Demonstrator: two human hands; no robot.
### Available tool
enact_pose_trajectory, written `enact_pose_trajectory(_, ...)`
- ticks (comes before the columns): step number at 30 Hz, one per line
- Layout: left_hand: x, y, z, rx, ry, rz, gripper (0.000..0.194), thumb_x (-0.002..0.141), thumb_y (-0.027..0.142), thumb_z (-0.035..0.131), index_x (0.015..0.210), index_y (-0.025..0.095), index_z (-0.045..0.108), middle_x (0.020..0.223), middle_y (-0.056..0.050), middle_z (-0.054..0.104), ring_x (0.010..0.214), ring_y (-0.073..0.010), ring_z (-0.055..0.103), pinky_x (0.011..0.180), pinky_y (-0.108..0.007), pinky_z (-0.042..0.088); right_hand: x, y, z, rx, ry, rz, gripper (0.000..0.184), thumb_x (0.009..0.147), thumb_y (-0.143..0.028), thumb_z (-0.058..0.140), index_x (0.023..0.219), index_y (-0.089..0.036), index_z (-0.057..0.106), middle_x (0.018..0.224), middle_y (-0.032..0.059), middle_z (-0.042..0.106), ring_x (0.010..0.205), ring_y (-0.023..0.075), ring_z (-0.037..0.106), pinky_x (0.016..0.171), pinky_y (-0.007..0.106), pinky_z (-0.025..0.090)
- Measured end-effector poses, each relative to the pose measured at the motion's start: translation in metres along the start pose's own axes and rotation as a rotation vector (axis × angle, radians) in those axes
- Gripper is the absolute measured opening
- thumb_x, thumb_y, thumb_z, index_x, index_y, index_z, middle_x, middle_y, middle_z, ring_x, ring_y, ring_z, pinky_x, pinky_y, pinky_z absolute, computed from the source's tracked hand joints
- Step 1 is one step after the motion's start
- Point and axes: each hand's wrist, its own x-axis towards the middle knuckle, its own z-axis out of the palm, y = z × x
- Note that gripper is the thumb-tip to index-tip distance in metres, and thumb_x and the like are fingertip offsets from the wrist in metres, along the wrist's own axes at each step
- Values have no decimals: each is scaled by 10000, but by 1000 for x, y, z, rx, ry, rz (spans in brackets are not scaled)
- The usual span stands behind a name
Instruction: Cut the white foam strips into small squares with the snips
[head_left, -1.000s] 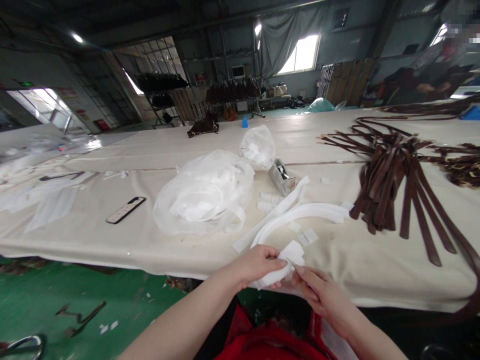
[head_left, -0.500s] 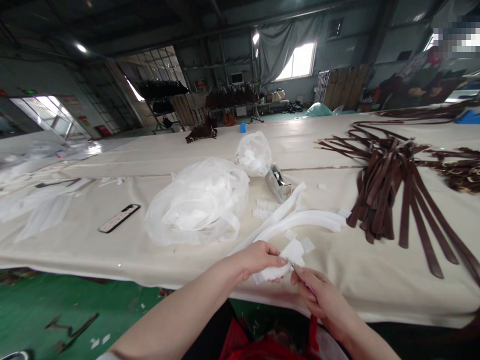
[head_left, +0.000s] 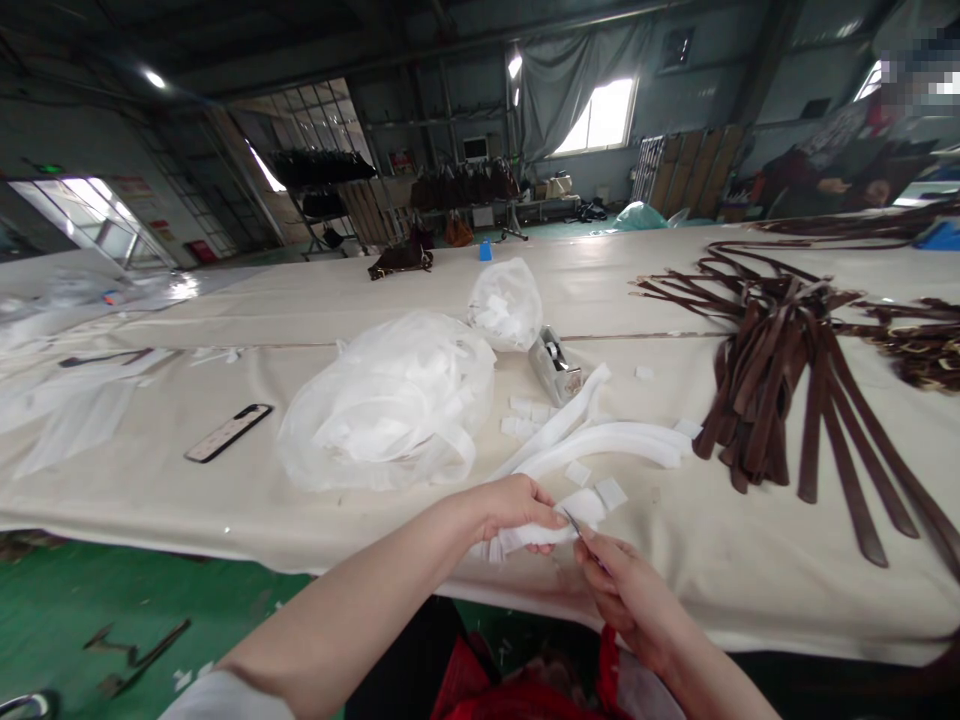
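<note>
My left hand [head_left: 521, 505] is closed on a soft white foam strip [head_left: 517, 542], thumb on top, just over the table's near edge. My right hand [head_left: 619, 585] grips a slim pointed metal tool [head_left: 573, 523], probably small scissors; most of its handle is hidden by the fingers. The tool's tip lies against the strip beside my left thumb. Small white squares [head_left: 610, 494] lie just beyond the hands. Longer white foam strips [head_left: 622, 438] curve across the table behind them.
Beyond the strips stands a tape dispenser [head_left: 556, 368]. Left of it are a large clear bag [head_left: 390, 410] of white material and a smaller bag [head_left: 506, 305]. A phone [head_left: 229, 433] lies left; brown leather straps [head_left: 772, 390] are heaped right. Another person [head_left: 825, 175] is at far right.
Both hands have shifted slightly left and the strip has turned a little in my left hand. The tool stays at the strip beside the thumb.
</note>
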Motion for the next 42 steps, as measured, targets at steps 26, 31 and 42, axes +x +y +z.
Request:
enact_pose_trajectory(26,5,-9,-7,-9,115,52,482,620,588,780,706,133,651,605,-40,653,547,-172,610,547,-284,476,35,-10,-3,-522,213,-468,299,688,-458,719,825,-203,647,602,-38,552,554,139,467,527,258,366)
enact_pose_trajectory(31,3,-17,-5,-115,199,62,686,750,788,466,692,128,645,572,-62,621,530,-183,575,533,-294,445,39,-5,-2,-615,289,-497,221,707,-407,686,787,-206,642,573,-49,511,538,136,424,528,266,320)
enact_pose_trajectory(42,-34,-36,-30,-8,275,413,586,763,419,689,1289,203,546,1044,-70,633,739,-150,608,696,-275,468,42,-36,-28,-745,553,-470,240,655,-405,693,805,-223,653,671,32,651,683,250,591,640,333,396)
